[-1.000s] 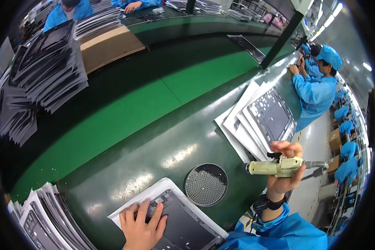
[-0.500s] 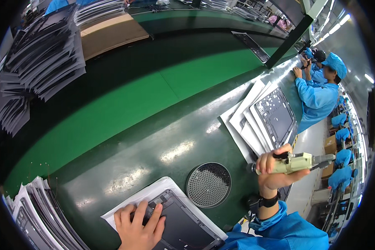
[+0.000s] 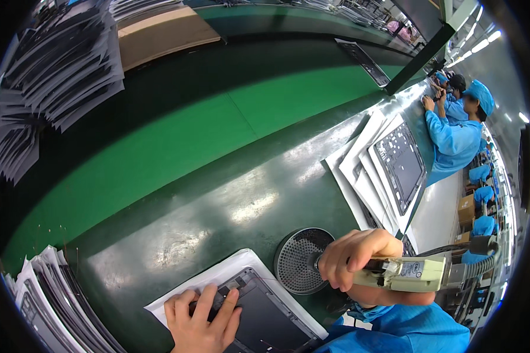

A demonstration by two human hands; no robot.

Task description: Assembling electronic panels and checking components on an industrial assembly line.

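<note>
My right hand (image 3: pixel 365 267) is wrapped round a cream-coloured electric screwdriver (image 3: pixel 409 273). Its dark front end points left, over the right side of a round perforated tray (image 3: pixel 295 267) that has small dark screws (image 3: pixel 312 237) gathered along its far side. Whether the bit touches anything is hidden. My left hand (image 3: pixel 203 320) rests with spread fingers on the upper left part of a dark flat laptop-like panel (image 3: pixel 271 317), which lies on white sheet material (image 3: pixel 185 285). The hand covers that part of the panel.
On my left stands a row of panels (image 3: pixel 56 294) with white sheets. More panels (image 3: pixel 400 167) are stacked at the right, beside a co-worker in blue (image 3: pixel 453 129). Beyond the green strip (image 3: pixel 176 147) are tall panel piles (image 3: pixel 65 70) and a brown board (image 3: pixel 165 35).
My right hand has brought the screwdriver down and left, from beside the right stack to the round tray. My left hand stays on the panel. The whole view has shifted slightly.
</note>
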